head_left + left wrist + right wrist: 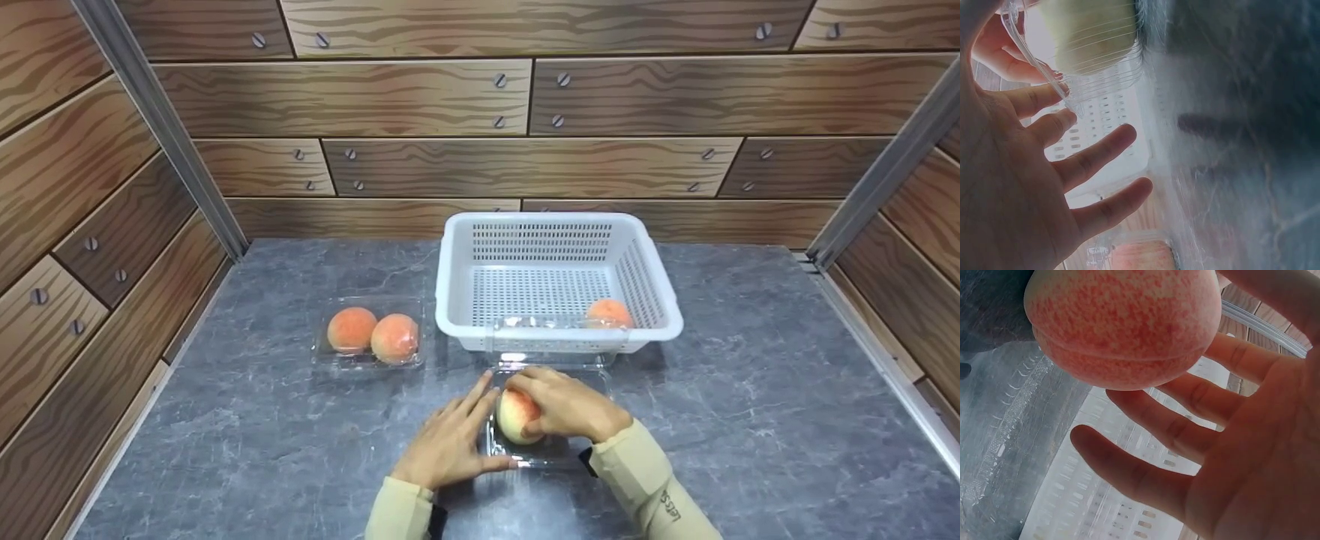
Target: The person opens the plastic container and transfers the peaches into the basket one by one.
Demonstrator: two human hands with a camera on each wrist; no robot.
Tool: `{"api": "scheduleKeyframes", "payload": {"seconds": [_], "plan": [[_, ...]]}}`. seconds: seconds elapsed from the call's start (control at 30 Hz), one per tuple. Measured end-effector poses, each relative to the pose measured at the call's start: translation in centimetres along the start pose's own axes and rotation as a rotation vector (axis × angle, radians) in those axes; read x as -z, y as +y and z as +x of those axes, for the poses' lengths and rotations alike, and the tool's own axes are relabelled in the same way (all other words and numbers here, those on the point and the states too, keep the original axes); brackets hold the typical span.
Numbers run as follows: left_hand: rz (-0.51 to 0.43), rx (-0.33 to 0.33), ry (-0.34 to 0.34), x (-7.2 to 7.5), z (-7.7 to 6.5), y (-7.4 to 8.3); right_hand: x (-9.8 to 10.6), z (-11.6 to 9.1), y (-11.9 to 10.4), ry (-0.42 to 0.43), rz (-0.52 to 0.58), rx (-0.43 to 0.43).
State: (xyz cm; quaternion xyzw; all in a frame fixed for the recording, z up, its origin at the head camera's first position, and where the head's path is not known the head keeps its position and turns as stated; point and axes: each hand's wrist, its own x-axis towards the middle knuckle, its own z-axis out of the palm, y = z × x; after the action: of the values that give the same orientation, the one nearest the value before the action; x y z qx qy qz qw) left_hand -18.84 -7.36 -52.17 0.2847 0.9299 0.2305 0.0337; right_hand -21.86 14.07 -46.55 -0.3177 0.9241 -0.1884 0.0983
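My right hand [571,405] grips a peach [516,421], yellow below and red on top, inside an open clear plastic clamshell box [559,456]. In the right wrist view the peach [1123,326] lies against several fingers [1179,433] of that hand. At the box's left side is my left hand [450,444], thumb along the front edge and fingers stretched toward the back corner. The left wrist view shows its fingers [1095,160] spread, some touching the box's ribbed wall [1109,70]. The raised lid [540,341] leans toward the white basket.
Behind the box stands a white perforated basket [445,281] with one peach [609,313] in its front right corner. To the left, a closed clear box [322,360] holds two peaches [352,330]. Wood-patterned walls [420,97] enclose the grey marbled table [247,420].
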Motion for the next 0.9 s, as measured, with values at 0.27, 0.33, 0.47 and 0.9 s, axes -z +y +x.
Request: {"api": "scheduleKeyframes", "payload": {"seconds": [0.27,0.33,0.47,0.9], "plan": [[-0.001,0.004,-0.009,-0.01,-0.01,-0.03,-0.26,0.35,0.19,-0.040,0.038,-0.021],[-0.001,0.007,-0.013,-0.05,0.03,-0.04,-0.27,0.35,0.21,-0.046,0.039,-0.027],[-0.001,0.014,-0.020,-0.05,0.14,-0.01,-0.20,0.29,0.20,-0.056,0.047,-0.060],[0.015,-0.001,-0.011,0.01,0.10,0.02,0.28,0.03,0.02,-0.100,0.039,-0.160]]}}
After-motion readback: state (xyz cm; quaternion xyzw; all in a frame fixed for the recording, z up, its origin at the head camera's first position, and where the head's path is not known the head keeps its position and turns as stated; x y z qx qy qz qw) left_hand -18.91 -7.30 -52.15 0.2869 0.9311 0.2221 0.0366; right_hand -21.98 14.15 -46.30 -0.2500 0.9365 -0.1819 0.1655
